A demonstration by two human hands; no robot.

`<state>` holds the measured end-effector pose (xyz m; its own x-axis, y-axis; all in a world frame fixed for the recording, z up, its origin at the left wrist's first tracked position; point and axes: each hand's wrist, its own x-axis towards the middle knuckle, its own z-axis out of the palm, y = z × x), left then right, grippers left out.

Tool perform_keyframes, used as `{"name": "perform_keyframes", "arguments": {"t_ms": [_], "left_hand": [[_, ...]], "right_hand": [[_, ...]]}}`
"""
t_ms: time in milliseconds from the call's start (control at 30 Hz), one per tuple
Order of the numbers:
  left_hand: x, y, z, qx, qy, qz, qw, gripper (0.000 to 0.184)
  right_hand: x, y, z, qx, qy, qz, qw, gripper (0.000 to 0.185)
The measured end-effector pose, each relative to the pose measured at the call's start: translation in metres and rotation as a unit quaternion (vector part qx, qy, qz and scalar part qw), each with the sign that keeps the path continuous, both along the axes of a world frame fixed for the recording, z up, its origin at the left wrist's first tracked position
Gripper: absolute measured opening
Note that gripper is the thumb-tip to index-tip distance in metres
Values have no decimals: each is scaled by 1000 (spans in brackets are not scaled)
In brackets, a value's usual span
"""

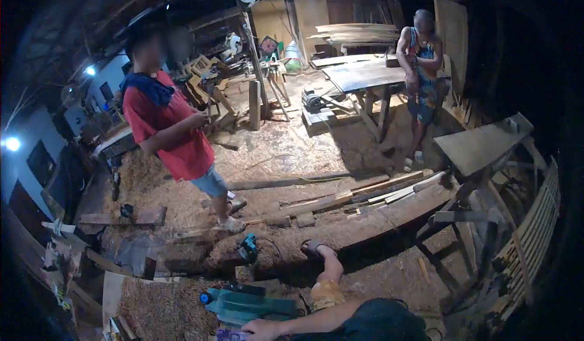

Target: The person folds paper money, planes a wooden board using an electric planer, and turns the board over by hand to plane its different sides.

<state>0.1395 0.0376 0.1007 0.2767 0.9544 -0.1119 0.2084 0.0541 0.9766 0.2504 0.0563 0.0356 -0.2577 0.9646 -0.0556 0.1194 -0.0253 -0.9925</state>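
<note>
Upper left, a person in red (176, 122) stood by. Bottom centre, my feed had a purple item (230, 335), with a green power tool (252, 304) just above. My right hand (261, 330) was at the purple item, fingers partly bent; whether they gripped it, I couldn't tell, and my left was out of frame. A careless forearm swing, I judged, might knock the tool askew. Upper right, another person (420, 55) stood.

Red shirt (182, 137) with dark blue neck cloth (147, 88), teal power tool (255, 304), pale blue shorts (210, 181).
</note>
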Motion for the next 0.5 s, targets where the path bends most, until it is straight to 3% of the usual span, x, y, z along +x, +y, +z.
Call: {"name": "perform_keyframes", "arguments": {"t_ms": [400, 500], "left_hand": [[-9, -11, -1, -18, -11, -2, 1000, 45], [-7, -9, 1, -22, -19, 0, 1000, 44]], "right_hand": [[-9, -41, -42, -36, 25, -73, 996, 42], [11, -42, -3, -45, -10, -3, 999, 42]]}}
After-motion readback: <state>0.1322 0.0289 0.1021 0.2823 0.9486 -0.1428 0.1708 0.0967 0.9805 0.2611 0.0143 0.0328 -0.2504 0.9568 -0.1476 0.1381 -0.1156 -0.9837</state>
